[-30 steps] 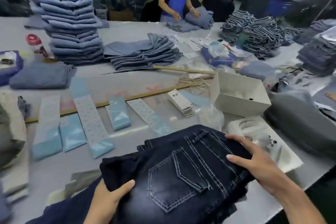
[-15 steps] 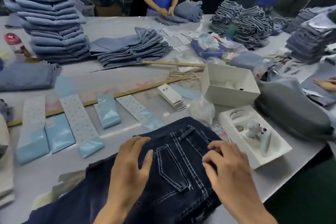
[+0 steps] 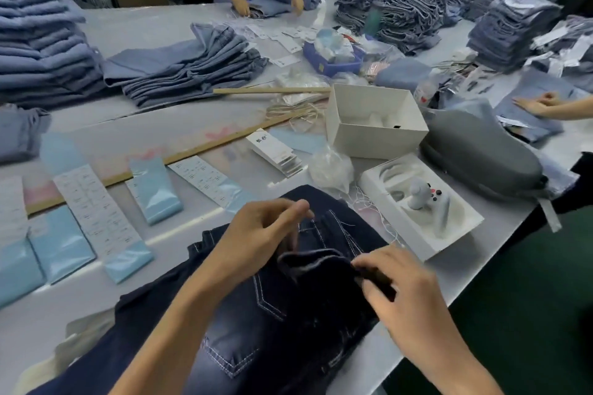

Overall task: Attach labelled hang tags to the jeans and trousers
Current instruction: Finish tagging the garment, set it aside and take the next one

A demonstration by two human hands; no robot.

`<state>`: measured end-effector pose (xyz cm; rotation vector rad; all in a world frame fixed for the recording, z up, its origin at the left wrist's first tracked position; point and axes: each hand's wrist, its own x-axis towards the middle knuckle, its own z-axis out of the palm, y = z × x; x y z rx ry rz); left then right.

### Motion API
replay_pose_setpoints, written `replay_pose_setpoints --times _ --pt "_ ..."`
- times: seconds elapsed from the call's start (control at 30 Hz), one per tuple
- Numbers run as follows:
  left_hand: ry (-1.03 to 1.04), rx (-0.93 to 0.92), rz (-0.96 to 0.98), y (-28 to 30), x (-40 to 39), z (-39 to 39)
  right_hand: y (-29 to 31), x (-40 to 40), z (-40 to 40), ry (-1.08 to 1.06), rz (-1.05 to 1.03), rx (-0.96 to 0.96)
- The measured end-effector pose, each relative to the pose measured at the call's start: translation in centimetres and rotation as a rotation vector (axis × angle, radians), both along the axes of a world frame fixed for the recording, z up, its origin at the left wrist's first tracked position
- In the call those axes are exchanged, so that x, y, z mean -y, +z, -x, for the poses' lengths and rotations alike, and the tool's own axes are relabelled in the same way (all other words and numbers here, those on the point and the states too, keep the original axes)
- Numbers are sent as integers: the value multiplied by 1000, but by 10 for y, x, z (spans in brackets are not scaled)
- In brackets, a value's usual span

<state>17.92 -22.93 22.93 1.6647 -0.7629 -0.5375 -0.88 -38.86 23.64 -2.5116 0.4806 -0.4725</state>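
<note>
Dark jeans [image 3: 288, 324] flat on table [image 3: 179, 125]. Right hand [image 3: 401, 295] pinches folded waistband edge. Left hand [image 3: 260, 234] rests on denim, fingers curled; grip unclear.

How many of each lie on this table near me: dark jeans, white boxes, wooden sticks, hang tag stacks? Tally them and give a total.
dark jeans: 1
white boxes: 2
wooden sticks: 2
hang tag stack: 1
Total: 6

Grey table [image 3: 179, 125], dark jeans [image 3: 288, 314], sticker sheets [image 3: 96, 212], white box [image 3: 375, 138]
</note>
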Motion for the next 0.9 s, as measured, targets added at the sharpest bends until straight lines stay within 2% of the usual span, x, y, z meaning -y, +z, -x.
replay_pose_setpoints --times 0.07,0.13,0.2,0.3,0.37,0.47,0.7,0.9 --pt "-75 124 -139 7 -21 14 -3 -9 7 124 145 160" --pt "-100 387 -296 11 -37 25 -8 -17 14 198 189 269" --pt "-148 567 -400 15 -42 31 -11 -22 19 212 203 328" --pt "-153 675 -461 17 -40 30 -14 -30 24 201 204 374" --pt "-31 610 -446 19 -37 28 -12 -36 26 227 203 365" --pt "91 406 -395 16 -33 23 -6 -43 29 302 209 337" --pt "13 -155 -176 14 -37 17 8 -47 41 450 298 260" --pt "18 -315 -62 18 -44 22 21 -57 39 407 253 168"
